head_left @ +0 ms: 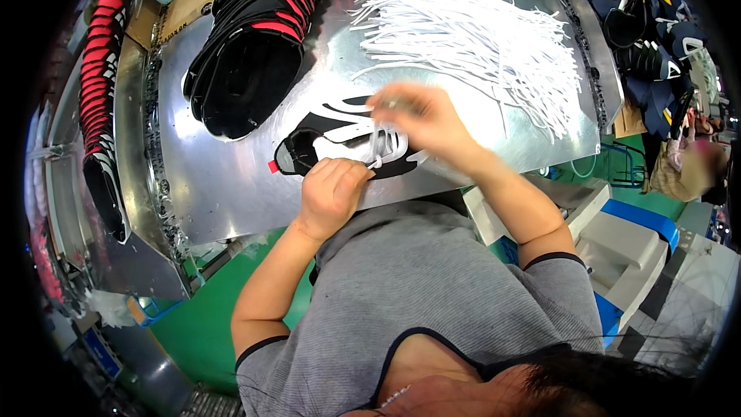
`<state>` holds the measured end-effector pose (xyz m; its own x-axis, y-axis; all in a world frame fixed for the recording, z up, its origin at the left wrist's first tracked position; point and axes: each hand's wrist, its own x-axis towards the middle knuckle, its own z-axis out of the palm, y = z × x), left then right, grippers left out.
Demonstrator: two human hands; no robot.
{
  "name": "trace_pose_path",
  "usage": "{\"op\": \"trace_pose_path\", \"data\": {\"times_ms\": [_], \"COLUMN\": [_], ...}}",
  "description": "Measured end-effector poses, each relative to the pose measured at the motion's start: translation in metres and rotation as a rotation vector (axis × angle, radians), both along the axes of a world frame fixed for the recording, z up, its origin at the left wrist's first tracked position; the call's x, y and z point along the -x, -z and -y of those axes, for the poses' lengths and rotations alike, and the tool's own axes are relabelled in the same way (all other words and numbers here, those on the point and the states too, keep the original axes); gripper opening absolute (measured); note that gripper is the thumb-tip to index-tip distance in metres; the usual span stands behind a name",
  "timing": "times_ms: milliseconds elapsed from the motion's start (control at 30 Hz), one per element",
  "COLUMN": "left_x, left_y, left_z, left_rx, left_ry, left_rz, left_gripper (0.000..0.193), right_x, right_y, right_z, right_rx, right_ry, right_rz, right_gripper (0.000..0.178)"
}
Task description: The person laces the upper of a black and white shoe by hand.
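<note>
A black and white shoe upper [318, 122] lies on the metal table with its heel opening to the left and a red tab at the heel. White shoelace [392, 145] crosses its eyelet area. My left hand [333, 191] is closed at the near edge of the upper, thumb and forefinger pinching it beside the lace. Above the far right side of the upper is my right hand [424, 120], smeared by motion, its fingers drawn together around the lace that rises from the eyelets. The exact grip of the fingertips is blurred.
A thick row of nested black and red uppers [247, 69] curves along the back left. Many loose white laces [471, 42] lie at the back right of the metal table [216, 193]. Another nested row [100, 108] stands at far left; dark uppers [641, 31] are piled at right.
</note>
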<state>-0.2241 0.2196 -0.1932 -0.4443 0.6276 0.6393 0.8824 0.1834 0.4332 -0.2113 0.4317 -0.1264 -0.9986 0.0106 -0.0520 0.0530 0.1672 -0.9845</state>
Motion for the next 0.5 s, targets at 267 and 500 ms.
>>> {"op": "trace_pose_path", "data": {"times_ms": [267, 500], "left_x": [-0.007, -0.002], "left_y": [-0.023, -0.040], "left_z": [0.000, -0.014], "left_rx": [-0.007, 0.214], "left_ry": [-0.171, -0.612], "left_rz": [0.531, 0.809], "left_gripper": [0.051, 0.049], "right_x": [0.000, 0.003], "right_y": [0.047, 0.043], "right_z": [0.020, 0.025], "right_rx": [0.161, 0.054], "right_ry": [0.058, -0.079], "right_rz": [0.009, 0.077], "right_gripper": [0.013, 0.018]}}
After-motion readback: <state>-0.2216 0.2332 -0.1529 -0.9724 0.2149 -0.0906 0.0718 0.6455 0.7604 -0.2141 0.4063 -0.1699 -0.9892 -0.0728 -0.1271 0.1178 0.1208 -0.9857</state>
